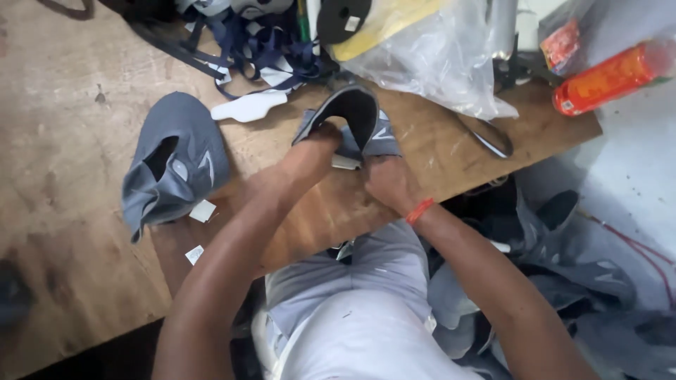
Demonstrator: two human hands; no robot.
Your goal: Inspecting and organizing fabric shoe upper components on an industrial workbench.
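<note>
- Both hands have a grip on one grey shoe upper (355, 123): left hand (310, 151) grasps its near-left edge, fingers tucked into the dark opening; right hand (389, 181) clamps the near-right side, orange band (420, 210) at that wrist.
- Grey shoe upper sits on the wooden table (63, 141), close to the table's near edge, its dark padded collar lifted and turned up toward the camera.
- Small white tag (345, 162) shows between the two hands, just under the upper; whether a finger pins it, cannot tell.
- Second grey upper (172, 165) lies flat well to the left of the held one, untouched, with two small white slips (203, 210) just beside its near edge.
- Beyond the held upper: a tangle of navy straps (264, 46), a white cut piece (250, 107), and a clear plastic bag (436, 56) just to the far right.
- Orange can (609, 77) lies at the table's far-right corner, well apart from the hands.
- More grey pieces are heaped below the table edge, right of the person's lap (563, 281).
- Risk, as I judge it: the upper is soft and held only at its edges, so uneven pull could fold or twist it out of shape.
- Risk: it sits near the table's edge; a loosened hold could drop it into the heap below and mix it with the rest.
- Risk: the loose white tag could slide away unnoticed.
</note>
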